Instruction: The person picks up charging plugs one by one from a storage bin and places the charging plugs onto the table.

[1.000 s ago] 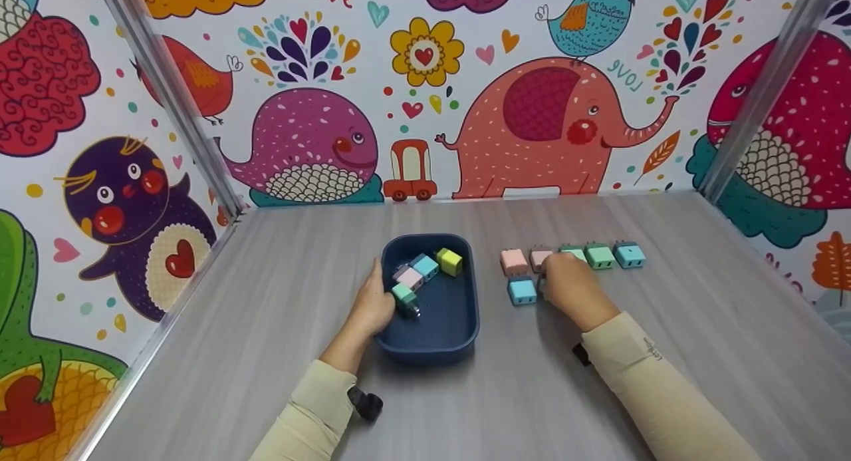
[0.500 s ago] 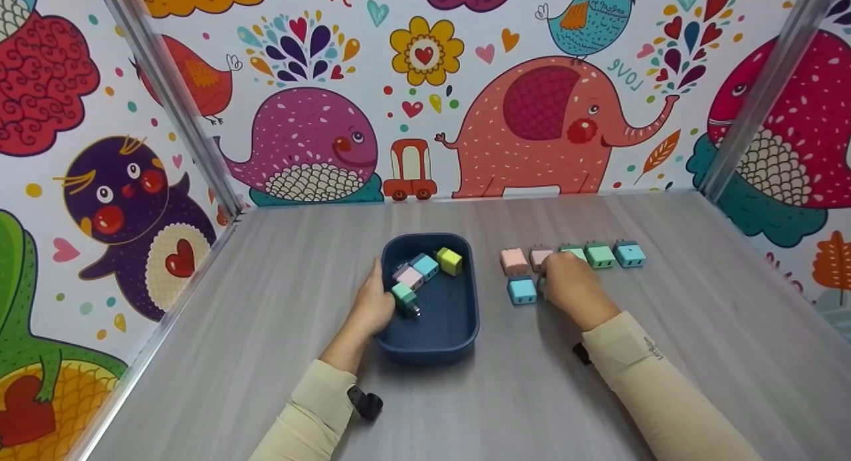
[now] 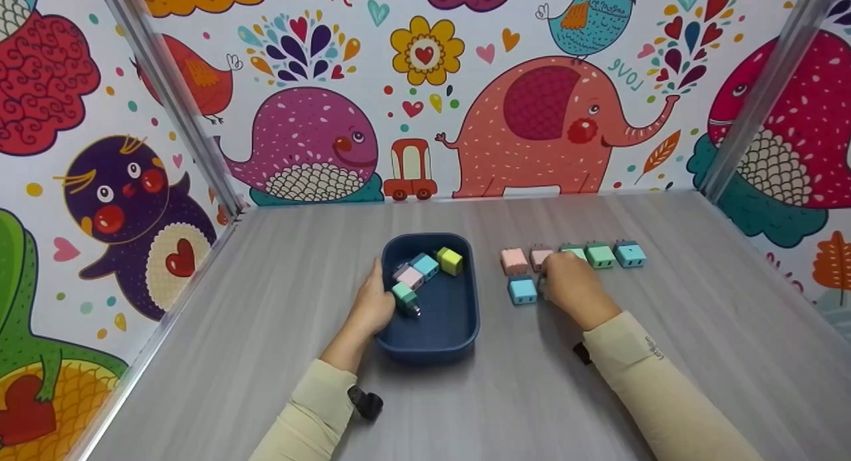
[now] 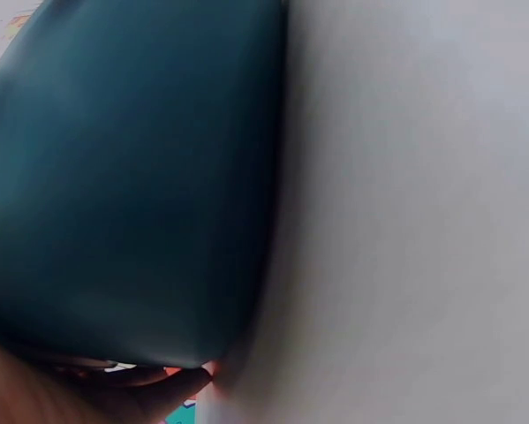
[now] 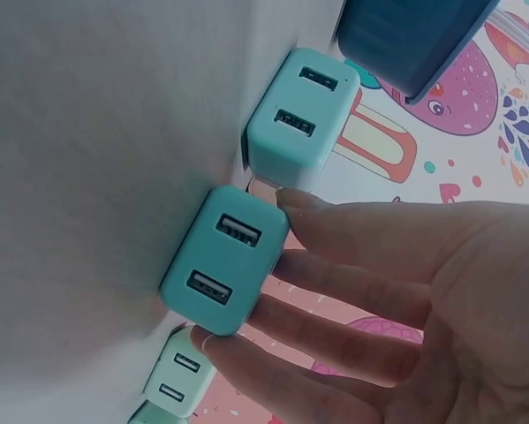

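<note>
A dark blue plastic bin (image 3: 439,350) stands on the table; my left hand (image 3: 372,306) grips its left side, fingers along the outside wall and thumb at the rim. Inside lie yellow (image 3: 449,261), blue (image 3: 424,267), pink (image 3: 409,279) and green (image 3: 403,295) charger plugs. To the bin's right, my right hand (image 5: 361,300) pinches a teal USB charger (image 5: 224,261) between thumb and fingers, its two ports facing the wrist camera. That charger is mostly hidden behind the hand in the head view. Just left of it sits a blue charger (image 3: 522,291).
Behind the right hand runs a row of chargers: two pink ones (image 3: 514,261), two green ones (image 3: 599,255) and a blue one (image 3: 629,255) at the right end. A cartoon-printed wall (image 3: 412,115) bounds the grey wood-grain table (image 3: 286,268) at the back.
</note>
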Demonstrator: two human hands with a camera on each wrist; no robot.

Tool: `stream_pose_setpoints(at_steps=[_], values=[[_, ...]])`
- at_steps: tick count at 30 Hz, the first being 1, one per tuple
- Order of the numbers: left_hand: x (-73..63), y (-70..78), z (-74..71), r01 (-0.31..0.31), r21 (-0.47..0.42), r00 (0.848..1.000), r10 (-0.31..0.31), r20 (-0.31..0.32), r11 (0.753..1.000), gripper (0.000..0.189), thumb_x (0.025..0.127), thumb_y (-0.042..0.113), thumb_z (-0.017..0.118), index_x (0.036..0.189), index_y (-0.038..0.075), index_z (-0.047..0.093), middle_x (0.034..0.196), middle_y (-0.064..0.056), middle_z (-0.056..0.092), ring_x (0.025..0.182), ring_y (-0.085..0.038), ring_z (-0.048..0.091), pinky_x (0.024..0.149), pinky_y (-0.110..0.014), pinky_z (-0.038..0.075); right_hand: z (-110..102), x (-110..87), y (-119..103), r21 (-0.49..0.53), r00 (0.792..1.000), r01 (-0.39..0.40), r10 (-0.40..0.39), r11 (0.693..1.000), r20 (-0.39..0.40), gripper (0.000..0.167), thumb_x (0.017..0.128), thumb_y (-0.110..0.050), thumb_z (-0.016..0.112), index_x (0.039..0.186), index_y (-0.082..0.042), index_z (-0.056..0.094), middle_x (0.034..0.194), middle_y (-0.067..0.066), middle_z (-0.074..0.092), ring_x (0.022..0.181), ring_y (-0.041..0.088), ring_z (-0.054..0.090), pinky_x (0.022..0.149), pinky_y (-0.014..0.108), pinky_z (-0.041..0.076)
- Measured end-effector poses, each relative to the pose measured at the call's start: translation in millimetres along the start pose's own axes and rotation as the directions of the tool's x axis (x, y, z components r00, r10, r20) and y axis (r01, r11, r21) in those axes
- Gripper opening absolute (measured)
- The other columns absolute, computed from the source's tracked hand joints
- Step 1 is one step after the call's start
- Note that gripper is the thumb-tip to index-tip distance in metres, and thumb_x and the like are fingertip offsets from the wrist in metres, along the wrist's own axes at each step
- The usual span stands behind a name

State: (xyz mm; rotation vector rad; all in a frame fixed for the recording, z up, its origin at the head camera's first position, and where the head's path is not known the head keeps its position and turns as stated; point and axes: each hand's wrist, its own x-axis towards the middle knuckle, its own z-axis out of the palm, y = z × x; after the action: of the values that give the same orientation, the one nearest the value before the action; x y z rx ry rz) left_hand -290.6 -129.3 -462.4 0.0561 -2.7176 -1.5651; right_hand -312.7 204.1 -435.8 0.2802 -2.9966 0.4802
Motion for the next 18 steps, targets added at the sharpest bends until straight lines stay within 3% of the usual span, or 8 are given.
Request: stream_pose_setpoints(at_steps=[9,18], values=[[0.2,-0.2,0.4,0.002,0.008,1.0,-0.002,-0.001,1.0,0.075,0.097,-0.011,0.038,0.167,-0.008,0.011,0.173,-0.031,0.018,0.161,-0.043,0.017,0.13,-0.054,0.016,-9,-1.3,-2,0.022,0.999,-0.047,0.046,0.999,0.028,0.013,0.093,0.003,0.074,0.102,0.012,0.076,0.089,0.021,0.073,0.072,0.029,0.063,0.068,0.044,0.057],[-0.5,-1.3,-1.4,-0.017,0.03,1.0,0.017,-0.008,0.999,0.076,0.095,-0.011,0.039,0.167,-0.009,0.013,0.171,-0.032,0.02,0.16,-0.045,0.02,0.129,-0.056,0.019,-24,-5.1,3,0.066,0.996,-0.059,0.063,0.996,-0.064,0.028,0.096,-0.006,0.077,0.116,0.013,0.074,0.108,0.03,0.074,0.086,0.038,0.071,0.085,0.056,0.061]])
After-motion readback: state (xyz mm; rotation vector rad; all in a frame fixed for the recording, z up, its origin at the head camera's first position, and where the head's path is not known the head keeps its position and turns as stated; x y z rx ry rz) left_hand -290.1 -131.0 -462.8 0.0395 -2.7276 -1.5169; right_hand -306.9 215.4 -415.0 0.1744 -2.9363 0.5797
